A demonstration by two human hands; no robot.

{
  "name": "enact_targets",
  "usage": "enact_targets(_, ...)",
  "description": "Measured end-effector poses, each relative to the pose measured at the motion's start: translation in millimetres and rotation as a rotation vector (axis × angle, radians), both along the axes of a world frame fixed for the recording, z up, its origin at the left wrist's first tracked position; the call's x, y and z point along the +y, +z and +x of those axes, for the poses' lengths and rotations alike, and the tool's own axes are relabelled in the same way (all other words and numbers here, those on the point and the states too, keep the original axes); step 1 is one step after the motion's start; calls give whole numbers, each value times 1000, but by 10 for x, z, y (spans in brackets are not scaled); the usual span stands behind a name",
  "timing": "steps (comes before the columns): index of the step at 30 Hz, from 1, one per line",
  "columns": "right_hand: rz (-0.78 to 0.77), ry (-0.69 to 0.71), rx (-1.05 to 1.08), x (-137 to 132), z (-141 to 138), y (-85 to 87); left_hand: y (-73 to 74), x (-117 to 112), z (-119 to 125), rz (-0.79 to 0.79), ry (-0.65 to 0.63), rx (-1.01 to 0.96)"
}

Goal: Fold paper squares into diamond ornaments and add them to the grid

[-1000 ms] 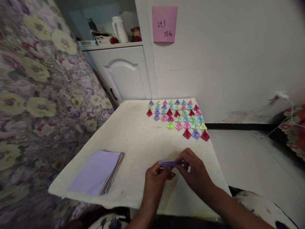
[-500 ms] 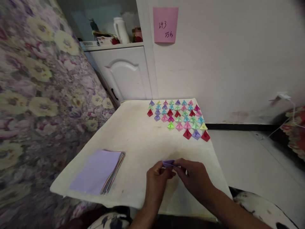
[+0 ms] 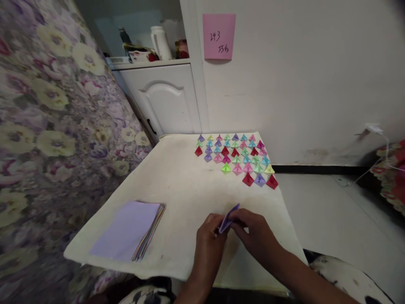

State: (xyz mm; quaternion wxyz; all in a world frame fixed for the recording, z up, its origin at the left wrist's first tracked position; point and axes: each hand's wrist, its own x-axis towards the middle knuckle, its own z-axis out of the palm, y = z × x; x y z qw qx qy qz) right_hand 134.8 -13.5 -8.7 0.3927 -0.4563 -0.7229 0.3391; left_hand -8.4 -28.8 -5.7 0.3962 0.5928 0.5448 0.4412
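Note:
A small folded piece of purple paper point(image 3: 228, 218) is held between my two hands, tilted up just over the near part of the table. My left hand point(image 3: 211, 234) grips its lower left end, the fingers closed. From the right, my right hand point(image 3: 255, 226) pinches the same paper between thumb and forefinger. Farther back, rows of small folded paper pieces point(image 3: 234, 153) in red, purple, pink, green, blue and yellow lie on the table. A stack of square coloured paper point(image 3: 126, 230), purple sheet on top, rests at the front left.
A cream cloth covers the table point(image 3: 177, 181). Floral curtain fabric point(image 3: 63, 126) hangs along the left. Behind stand a white cabinet point(image 3: 167, 101) and a shelf with a white jug point(image 3: 160, 44). A pink note point(image 3: 219, 37) is stuck on the wall.
The purple folded paper has turned from lying nearly level to standing on a steep slant. My left hand has rotated with it, while both hands keep hold.

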Motion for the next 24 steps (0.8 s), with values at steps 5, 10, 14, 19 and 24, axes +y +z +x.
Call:
enact_targets(5, 72, 7, -105, 22, 53, 23, 49, -3, -28, -8, -124, -20)
enact_targets(10, 91, 48, -215, 26, 66, 39, 84, 17, -95, -222, -157, -180)
enact_targets(14, 95, 102, -294, 16, 61, 26, 62, 37, -99, -243, -126, -167)
enact_targets(19, 96, 176, -440, -14, 49, 18, 39, 33, -49, -180, -77, 11)
enact_targets(24, 124, 220, -563, -39, 36, 57, 17, 33, -38, -178, -33, 116)
